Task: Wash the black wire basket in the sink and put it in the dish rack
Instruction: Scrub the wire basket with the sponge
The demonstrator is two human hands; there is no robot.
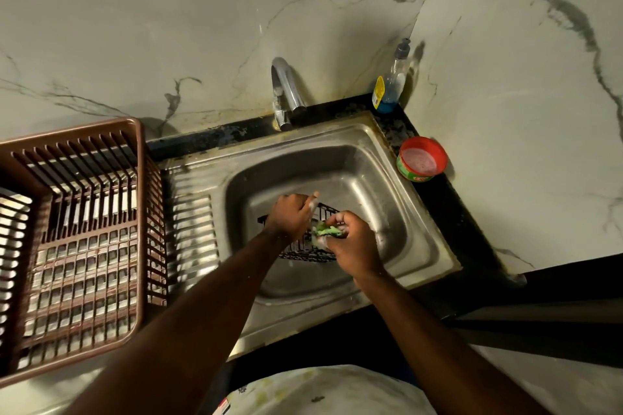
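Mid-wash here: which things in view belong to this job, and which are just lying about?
Job: black wire basket, held by left hand; green scrubber in right hand; sink; tap; brown dish rack.
Lying about: soap bottle; red tub.

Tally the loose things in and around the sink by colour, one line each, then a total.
Black: 1, the wire basket
Green: 1, the scrubber
Brown: 1, the dish rack
Red: 1, the soap tub
Clear with blue liquid: 1, the bottle
Total: 5
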